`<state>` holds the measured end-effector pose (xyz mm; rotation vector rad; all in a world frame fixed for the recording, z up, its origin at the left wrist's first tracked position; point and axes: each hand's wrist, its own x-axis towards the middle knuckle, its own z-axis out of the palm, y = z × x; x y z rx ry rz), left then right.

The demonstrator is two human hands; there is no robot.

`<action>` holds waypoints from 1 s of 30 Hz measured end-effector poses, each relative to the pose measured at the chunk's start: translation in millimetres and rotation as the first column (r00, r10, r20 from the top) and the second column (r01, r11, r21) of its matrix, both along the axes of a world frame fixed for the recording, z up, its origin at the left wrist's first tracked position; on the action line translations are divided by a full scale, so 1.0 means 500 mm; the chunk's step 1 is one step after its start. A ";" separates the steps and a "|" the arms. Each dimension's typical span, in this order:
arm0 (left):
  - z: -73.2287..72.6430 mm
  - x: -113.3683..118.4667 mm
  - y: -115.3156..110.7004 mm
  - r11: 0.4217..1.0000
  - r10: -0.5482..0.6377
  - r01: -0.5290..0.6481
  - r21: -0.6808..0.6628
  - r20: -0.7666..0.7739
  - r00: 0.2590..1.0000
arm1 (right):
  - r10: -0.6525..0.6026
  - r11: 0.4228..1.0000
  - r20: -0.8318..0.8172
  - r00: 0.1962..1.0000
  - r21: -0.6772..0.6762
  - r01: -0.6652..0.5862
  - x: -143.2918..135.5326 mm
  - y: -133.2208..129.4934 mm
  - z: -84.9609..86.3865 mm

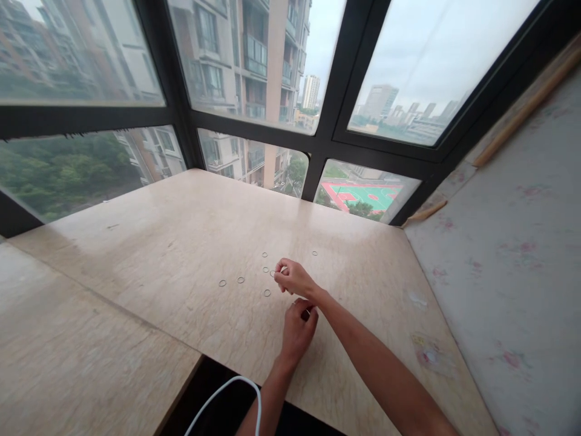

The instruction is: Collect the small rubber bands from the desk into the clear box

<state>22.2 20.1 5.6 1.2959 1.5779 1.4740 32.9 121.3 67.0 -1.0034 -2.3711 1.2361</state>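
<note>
Tabletop (113, 266): beige, stone-patterned, faintly glossy. From the left, two thin rings lie flat near each other, a first ring (222, 286) and a second ring (241, 283); both are silvery-grey, round and plain. Next comes a loose column of three similar rings, the middle ring (265, 272) lying just beside the fingertips of the right hand. The right hand (293, 278) is closed in a pinch on a further ring (271, 274), its outer curve showing. Below the right wrist, the left hand (299, 326) has its fingers curled inward; whether it grasps anything cannot be told. One far ring (315, 255) lies apart beyond the hands. At the right, a small clear packet (416, 298), contents indistinct. Nearer, a larger clear plastic bag (436, 357) contains small yellow and pink-and-white items, too blurred to identify.
</note>
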 end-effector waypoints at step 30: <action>0.020 -0.008 -0.006 0.995 0.001 -0.008 -0.100 -0.072 0.997 | -0.839 0.543 -0.416 0.350 -0.659 0.520 0.378 -0.218 -0.008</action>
